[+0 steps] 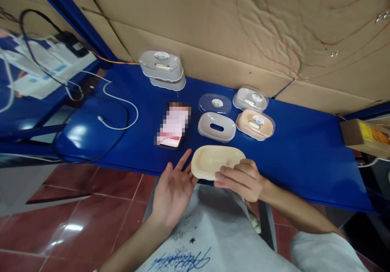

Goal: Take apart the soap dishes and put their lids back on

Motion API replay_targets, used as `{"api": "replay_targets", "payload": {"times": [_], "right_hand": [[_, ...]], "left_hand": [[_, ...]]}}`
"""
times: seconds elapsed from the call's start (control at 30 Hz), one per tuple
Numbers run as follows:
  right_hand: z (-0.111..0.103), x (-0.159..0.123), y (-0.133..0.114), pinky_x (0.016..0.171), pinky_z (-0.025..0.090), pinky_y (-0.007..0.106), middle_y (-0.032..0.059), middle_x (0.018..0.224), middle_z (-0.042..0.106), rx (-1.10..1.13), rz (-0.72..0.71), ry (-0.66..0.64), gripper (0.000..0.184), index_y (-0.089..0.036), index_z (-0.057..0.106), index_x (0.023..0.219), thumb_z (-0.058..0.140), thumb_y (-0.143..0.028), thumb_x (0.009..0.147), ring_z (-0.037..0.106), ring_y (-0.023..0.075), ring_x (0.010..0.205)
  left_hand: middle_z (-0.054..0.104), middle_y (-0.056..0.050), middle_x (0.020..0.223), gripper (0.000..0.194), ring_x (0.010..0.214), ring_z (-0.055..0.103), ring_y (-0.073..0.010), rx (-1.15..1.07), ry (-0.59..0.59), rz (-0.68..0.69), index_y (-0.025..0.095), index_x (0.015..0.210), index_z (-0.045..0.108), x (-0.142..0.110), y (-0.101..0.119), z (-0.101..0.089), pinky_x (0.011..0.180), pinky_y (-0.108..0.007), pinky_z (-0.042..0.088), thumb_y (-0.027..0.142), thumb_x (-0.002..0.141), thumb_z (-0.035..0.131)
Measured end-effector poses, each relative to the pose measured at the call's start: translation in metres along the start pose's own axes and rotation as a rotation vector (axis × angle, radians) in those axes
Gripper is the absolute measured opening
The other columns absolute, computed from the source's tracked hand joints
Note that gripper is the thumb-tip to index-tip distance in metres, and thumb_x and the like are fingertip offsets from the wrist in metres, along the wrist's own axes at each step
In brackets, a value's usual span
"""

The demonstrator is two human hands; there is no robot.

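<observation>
Over the table's front edge, a cream oval soap dish (207,160) is gripped at its right end by my right hand (239,178), fingers on the rim. My left hand (175,186) is open, palm up, with its fingertips by the dish's left end; some of them are hidden behind it. Just beyond lies a grey oval tray with a slot (202,128). Behind that sits a clear lid (210,101) with a round sticker. To the right are a peach lidded soap dish (248,128) and a grey lidded soap dish (242,97).
A phone (175,124) with a blurred screen lies on the blue table (298,154). Stacked grey lidded dishes (166,67) stand at the back left. White and black cables (137,113) cross the left side. Cardboard (207,16) walls the back; a box (353,136) is at the right.
</observation>
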State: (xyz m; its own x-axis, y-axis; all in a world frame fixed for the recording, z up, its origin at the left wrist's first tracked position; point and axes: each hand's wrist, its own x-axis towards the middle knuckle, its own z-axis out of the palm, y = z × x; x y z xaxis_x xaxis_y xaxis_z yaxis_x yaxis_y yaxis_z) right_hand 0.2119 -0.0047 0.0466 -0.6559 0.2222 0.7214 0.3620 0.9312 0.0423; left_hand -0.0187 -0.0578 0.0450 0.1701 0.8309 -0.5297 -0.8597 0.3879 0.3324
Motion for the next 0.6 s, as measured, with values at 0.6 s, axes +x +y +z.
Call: {"api": "replay_targets", "payload": {"times": [0.6], "right_hand": [[0.027, -0.005, 0.053, 0.096, 0.057, 0.045, 0.0088, 0.119, 0.083, 0.203, 0.469, -0.098, 0.025, -0.023, 0.074, 0.129, 0.071, -0.025, 0.104, 0.078, 0.0243, 0.107]], "left_hand": [[0.077, -0.013, 0.138, 0.048, 0.125, 0.075, -0.0291, -0.245, 0.021, -0.150, 0.018, 0.153, 0.058, 0.027, -0.004, -0.011, 0.112, -0.045, 0.060, 0.040, 0.111, 0.053]]}}
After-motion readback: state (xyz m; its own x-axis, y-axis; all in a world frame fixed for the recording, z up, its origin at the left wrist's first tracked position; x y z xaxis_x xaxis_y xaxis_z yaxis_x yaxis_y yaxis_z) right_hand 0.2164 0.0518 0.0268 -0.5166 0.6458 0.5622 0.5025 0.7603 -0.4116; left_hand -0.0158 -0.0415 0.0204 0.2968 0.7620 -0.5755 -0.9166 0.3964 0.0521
